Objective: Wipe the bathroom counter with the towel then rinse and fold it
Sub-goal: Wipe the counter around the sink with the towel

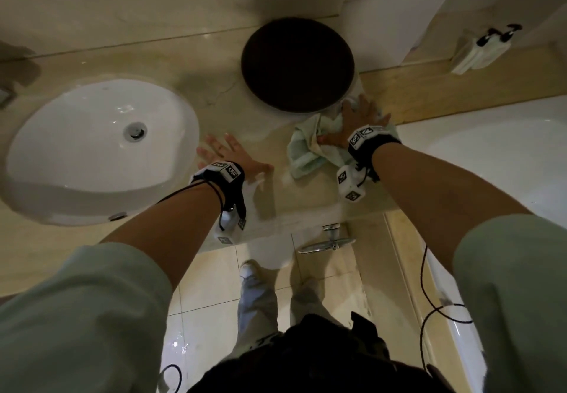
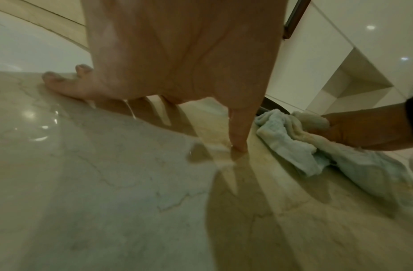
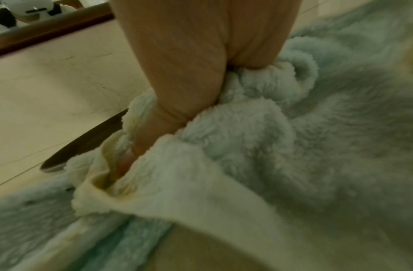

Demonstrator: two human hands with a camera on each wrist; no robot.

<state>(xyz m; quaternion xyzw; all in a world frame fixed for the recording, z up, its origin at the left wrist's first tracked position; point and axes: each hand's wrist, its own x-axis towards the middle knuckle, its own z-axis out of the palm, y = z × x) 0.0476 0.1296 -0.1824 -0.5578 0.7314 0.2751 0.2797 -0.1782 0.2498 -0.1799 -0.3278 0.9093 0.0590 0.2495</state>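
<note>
A crumpled pale green and cream towel (image 1: 306, 150) (image 2: 293, 146) (image 3: 293, 146) lies on the beige marble counter (image 1: 199, 64) (image 2: 108, 183), just in front of a dark round tray (image 1: 297, 64). My right hand (image 1: 356, 119) (image 3: 201, 55) presses down on the towel with fingers spread flat, their tips near the tray's rim. Its thumb is sunk in a fold of the cloth. My left hand (image 1: 233, 156) (image 2: 177, 64) lies flat and spread on the bare counter between the sink and the towel, holding nothing. Wet streaks shine on the stone around it.
A white oval sink (image 1: 101, 147) is set into the counter at left. A white bathtub (image 1: 491, 162) sits at right, with soap dispensers (image 1: 481, 48) on the ledge behind it. A chrome handle (image 1: 331, 239) juts out below the counter's front edge.
</note>
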